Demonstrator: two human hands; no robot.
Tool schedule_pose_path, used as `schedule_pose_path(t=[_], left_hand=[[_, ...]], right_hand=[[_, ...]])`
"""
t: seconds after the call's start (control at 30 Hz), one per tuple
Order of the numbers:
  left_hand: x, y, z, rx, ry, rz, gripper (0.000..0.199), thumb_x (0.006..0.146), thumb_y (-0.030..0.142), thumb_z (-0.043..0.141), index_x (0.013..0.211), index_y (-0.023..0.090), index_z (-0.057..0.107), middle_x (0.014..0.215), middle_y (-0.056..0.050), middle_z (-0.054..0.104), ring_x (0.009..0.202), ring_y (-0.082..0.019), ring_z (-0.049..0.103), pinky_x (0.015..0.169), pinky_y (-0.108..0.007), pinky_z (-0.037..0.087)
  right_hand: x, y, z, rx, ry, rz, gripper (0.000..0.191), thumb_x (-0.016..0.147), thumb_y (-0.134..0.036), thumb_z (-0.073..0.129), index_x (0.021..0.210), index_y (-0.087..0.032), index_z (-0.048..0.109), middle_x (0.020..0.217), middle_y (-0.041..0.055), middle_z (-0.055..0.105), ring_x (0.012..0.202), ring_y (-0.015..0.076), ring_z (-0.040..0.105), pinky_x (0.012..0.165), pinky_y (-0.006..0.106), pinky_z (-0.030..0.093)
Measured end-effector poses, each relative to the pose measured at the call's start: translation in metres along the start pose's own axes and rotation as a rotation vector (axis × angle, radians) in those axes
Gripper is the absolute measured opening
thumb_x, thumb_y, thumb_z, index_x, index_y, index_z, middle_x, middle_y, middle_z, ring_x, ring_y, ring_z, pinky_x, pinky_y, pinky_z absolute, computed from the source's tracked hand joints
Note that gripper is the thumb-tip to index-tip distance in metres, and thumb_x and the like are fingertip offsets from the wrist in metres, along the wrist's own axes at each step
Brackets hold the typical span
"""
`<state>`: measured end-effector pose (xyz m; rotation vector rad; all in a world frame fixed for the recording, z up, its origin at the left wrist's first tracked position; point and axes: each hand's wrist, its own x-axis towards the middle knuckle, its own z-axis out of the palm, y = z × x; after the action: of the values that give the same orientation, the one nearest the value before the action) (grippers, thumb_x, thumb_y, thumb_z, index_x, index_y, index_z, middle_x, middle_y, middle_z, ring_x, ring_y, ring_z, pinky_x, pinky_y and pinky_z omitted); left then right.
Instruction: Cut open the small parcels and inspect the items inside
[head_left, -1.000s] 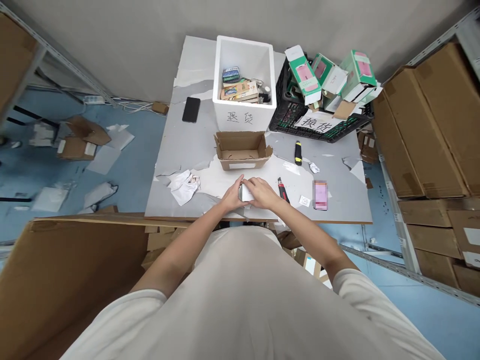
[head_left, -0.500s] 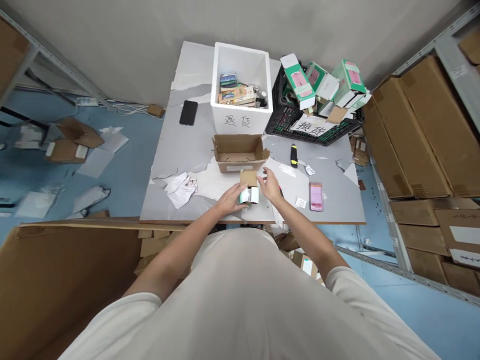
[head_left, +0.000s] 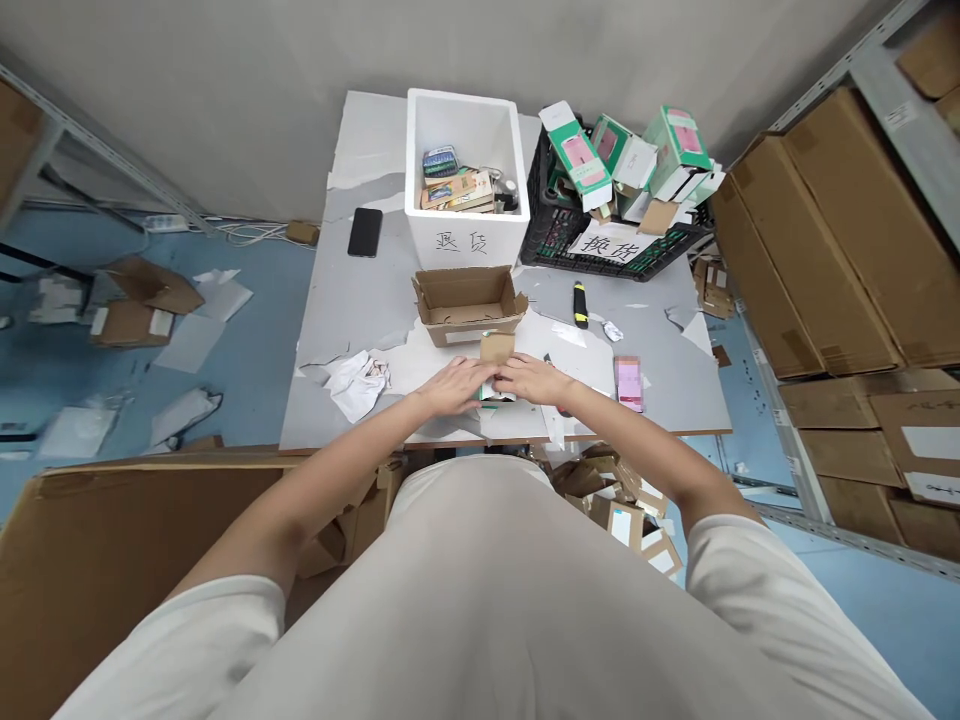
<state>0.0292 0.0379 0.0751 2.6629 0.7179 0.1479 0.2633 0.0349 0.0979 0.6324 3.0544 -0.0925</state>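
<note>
A small white-and-green box (head_left: 495, 394) stands near the table's front edge with its brown cardboard flap (head_left: 497, 347) raised at the back. My left hand (head_left: 454, 387) grips it from the left, fingers bent over the top. From the other side my right hand (head_left: 532, 379) has its fingers closed on the top opening, close to the left fingertips. Between them the hands hide most of the box and whatever is inside. Just behind it sits an open brown carton (head_left: 470, 306), upright, with nothing visible in it.
A white foam bin (head_left: 466, 240) with mixed goods and a black crate (head_left: 645, 262) of green boxes stand at the back. A black phone (head_left: 365, 232), crumpled white paper (head_left: 355, 386), a yellow-black cutter (head_left: 580, 305) and a pink-screened phone (head_left: 628, 383) lie around.
My right hand has moved left from beside the brown flap onto the top of the small box. My left fingers have come up over its top. The view has shifted slightly.
</note>
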Motion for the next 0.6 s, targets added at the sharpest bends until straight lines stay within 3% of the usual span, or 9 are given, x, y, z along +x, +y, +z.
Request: schedule_pose_path(t=[0.1,0.23,0.43,0.53,0.6], left_hand=[[0.006,0.000,-0.005,0.025,-0.031,-0.038,0.076,0.078,0.034,0.066,0.142,0.015,0.029,0.128,-0.018,0.055,0.118,-0.031,0.046,0.094,-0.039,0.032],[0.013,0.004,-0.008,0.039,-0.023,0.016,0.077,0.076,0.034,0.067,0.141,0.015,0.030,0.134,-0.017,0.052,0.119,-0.031,0.043,0.094,-0.039,0.029],[0.007,-0.003,-0.006,0.160,-0.032,0.124,0.042,0.080,0.023,0.064,0.120,0.023,0.054,0.115,-0.012,0.061,0.110,-0.027,0.048,0.090,-0.040,0.028],[-0.005,-0.007,0.004,0.173,0.060,0.011,0.025,0.081,0.031,0.064,0.104,0.023,0.062,0.106,-0.011,0.063,0.104,-0.027,0.051,0.090,-0.042,0.029],[-0.014,-0.005,0.015,0.118,0.194,-0.166,0.029,0.081,0.041,0.063,0.103,0.021,0.063,0.100,-0.011,0.063,0.100,-0.027,0.052,0.090,-0.043,0.029]], right_hand=[[-0.003,0.005,0.000,-0.073,0.037,-0.008,0.020,0.095,-0.016,0.043,0.097,-0.019,0.063,0.096,0.0072,0.063,0.089,0.0183,0.051,0.084,0.034,0.039],[-0.008,0.005,0.002,-0.142,0.153,-0.034,0.032,0.098,-0.013,0.033,0.088,-0.019,0.062,0.085,0.0041,0.062,0.085,0.0166,0.050,0.087,0.033,0.039],[-0.021,-0.006,0.017,-0.112,0.213,0.065,0.034,0.097,-0.011,0.031,0.085,-0.020,0.062,0.086,0.0047,0.064,0.083,0.0169,0.051,0.092,0.033,0.039],[-0.027,-0.011,0.018,-0.074,0.200,0.151,0.031,0.095,-0.010,0.033,0.093,-0.018,0.063,0.102,0.0084,0.065,0.095,0.0183,0.051,0.095,0.036,0.036],[-0.029,-0.014,0.012,-0.041,0.152,0.176,0.024,0.093,-0.016,0.040,0.101,-0.015,0.063,0.111,0.0120,0.063,0.106,0.0214,0.049,0.098,0.039,0.032]])
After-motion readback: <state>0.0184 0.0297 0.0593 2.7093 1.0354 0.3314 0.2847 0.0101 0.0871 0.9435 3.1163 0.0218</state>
